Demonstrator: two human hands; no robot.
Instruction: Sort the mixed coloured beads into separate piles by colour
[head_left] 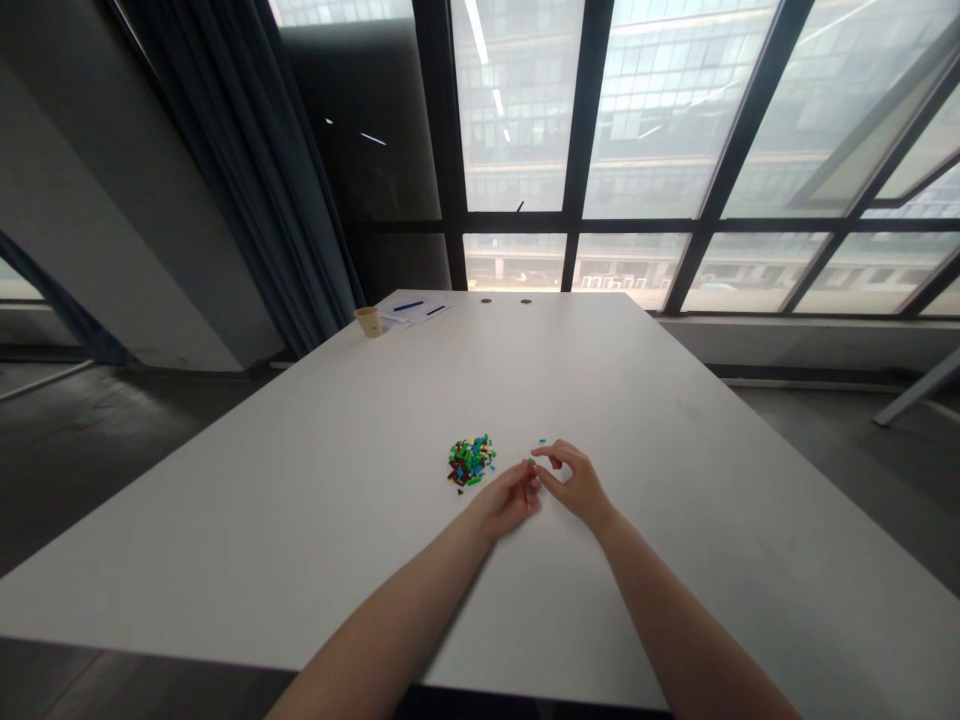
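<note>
Right hand (579, 487) pinching tiny green plastic brick (531, 461) between thumb and forefinger, it seems. Left hand (510, 502) curled just beside it; any hold hidden. Lone blue brick (541, 441) just beyond fingertips. Mixed brick pile (472, 462) heaped left of hands, nothing assembled in view. White table (600, 400) beneath. Beige cup (367, 322), papers (412, 312) near far edge.
</note>
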